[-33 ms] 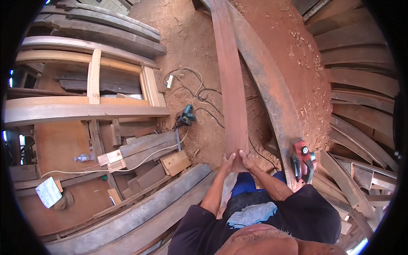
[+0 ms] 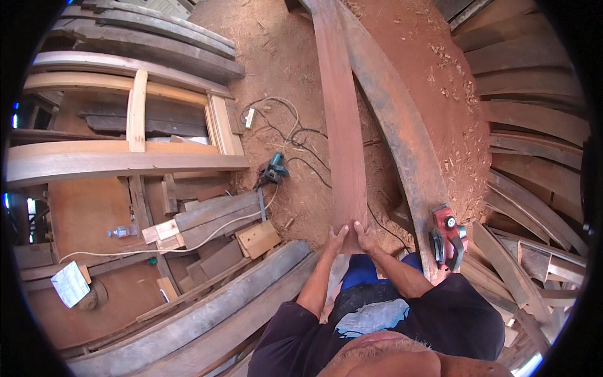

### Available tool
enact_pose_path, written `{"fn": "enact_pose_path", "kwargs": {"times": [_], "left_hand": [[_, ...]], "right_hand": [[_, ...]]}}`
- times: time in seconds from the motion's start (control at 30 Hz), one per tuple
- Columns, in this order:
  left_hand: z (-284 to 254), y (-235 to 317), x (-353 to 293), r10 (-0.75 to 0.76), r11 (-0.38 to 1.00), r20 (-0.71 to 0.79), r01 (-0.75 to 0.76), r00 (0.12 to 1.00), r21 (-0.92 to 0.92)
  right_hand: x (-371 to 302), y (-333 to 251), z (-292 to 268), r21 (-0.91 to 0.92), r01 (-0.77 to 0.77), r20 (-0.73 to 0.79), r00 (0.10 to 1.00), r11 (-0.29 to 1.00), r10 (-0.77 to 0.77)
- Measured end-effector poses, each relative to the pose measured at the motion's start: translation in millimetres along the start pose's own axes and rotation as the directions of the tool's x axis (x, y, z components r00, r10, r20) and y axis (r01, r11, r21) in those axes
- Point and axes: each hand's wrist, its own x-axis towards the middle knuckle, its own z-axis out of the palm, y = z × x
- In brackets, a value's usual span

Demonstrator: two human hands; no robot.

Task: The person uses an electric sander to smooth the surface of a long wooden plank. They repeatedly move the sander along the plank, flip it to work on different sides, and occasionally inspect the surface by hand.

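Note:
A long reddish-brown plank stretches away from my body, its near end at my waist. My left hand is closed around the left edge of that end, thumb on top. Opposite it, my right hand grips the right edge in the same way. The fingers of both hands are hidden beneath the wood. Right of the plank runs a broad weathered beam, which the plank's far part overlaps in the picture. A red electric hand planer rests on the beam's near end, to the right of my right hand.
A teal power tool and a white socket block with tangled cords lie on the floor to the left. Farther left are a wooden frame, stacked boards, and a plastic bottle. Several planks line the right side.
My hands and the plank hold the same place. The stacked wood and tools on the left appear shifted very slightly in the picture.

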Motion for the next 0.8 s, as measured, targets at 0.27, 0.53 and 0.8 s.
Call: {"fn": "enact_pose_path", "kwargs": {"times": [0.27,0.53,0.8], "left_hand": [[50,-33,19,0.035,0.993,-0.129,-0.021,0.991,0.114],[132,9,-10,0.042,0.992,-0.085,-0.052,0.995,-0.116],[163,48,-33,0.009,0.997,-0.018,-0.011,1.0,-0.074]], "right_hand": [[37,36,-15,-0.111,0.093,-0.09,0.991,0.99,-0.103],[26,4,-111,-0.261,0.054,-0.074,0.994,0.964,-0.076],[27,7,-161,0.151,0.195,0.051,0.977,0.969,-0.205]]}}
